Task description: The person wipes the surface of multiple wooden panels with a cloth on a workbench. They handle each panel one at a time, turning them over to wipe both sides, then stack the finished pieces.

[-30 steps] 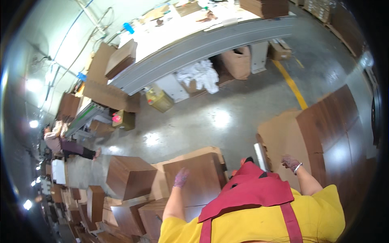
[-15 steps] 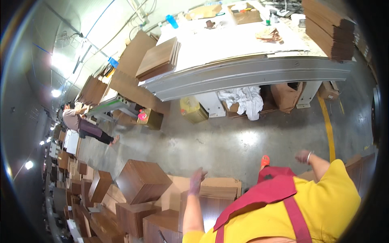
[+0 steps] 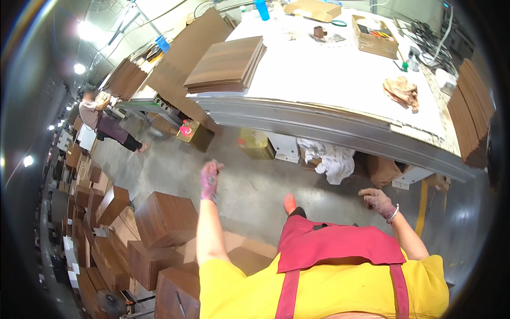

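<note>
My left hand, in a stained pinkish glove, hangs over the floor with loosely bent fingers and nothing visible in it. On the other side, my right hand, gloved too and with a pale band at the wrist, is held out with its fingers apart. It holds nothing and is below the front edge of the workbench. Neither hand touches anything. A stack of brown wood-grain panels lies on the bench's left end; a crumpled brown cloth or paper lies on its right part.
Brown wood-grain boxes stand at the lower left. Metal cans and a white cloth are by or under the bench. More panels are stacked at its right end. Another person stands at the far left bench.
I have come nearer the workbench and turned, so it fills more of the view. My left hand has moved forward, away from the boxes. Both hands remain without anything in them.
</note>
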Available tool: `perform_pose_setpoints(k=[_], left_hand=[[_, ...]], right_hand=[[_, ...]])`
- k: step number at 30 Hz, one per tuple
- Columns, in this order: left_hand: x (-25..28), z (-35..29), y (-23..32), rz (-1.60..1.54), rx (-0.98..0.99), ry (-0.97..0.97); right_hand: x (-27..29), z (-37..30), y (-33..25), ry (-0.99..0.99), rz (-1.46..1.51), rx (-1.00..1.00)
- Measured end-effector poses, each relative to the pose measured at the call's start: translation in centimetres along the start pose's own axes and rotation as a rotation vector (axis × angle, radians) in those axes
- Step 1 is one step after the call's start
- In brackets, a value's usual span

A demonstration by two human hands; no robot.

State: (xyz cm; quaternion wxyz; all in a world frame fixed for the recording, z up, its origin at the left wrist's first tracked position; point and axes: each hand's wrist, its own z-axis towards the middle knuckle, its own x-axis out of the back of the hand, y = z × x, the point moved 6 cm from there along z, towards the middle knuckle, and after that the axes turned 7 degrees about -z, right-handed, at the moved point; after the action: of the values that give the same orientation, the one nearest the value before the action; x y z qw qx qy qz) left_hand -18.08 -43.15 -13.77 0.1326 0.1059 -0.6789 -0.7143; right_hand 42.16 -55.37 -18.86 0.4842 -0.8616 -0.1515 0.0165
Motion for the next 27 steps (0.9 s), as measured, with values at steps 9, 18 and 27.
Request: perform_pose_setpoints(k=[9, 18, 27], left_hand=[[2.9, 29.3, 13.4, 0.824, -0.633, 0.154], [3.5, 45.9, 9.1, 1.191, -0.12, 0.165], [4.1, 44.3, 6.1, 0.58, 0.084, -0.053]], right_hand=[[-9.2, 21.4, -28.5, -0.223, 0.079, 0.276], [-19.0, 41.6, -44.3, -0.192, 0.181, 0.296], [-18.0, 49.1, -45.7, -0.209, 0.427, 0.302]])
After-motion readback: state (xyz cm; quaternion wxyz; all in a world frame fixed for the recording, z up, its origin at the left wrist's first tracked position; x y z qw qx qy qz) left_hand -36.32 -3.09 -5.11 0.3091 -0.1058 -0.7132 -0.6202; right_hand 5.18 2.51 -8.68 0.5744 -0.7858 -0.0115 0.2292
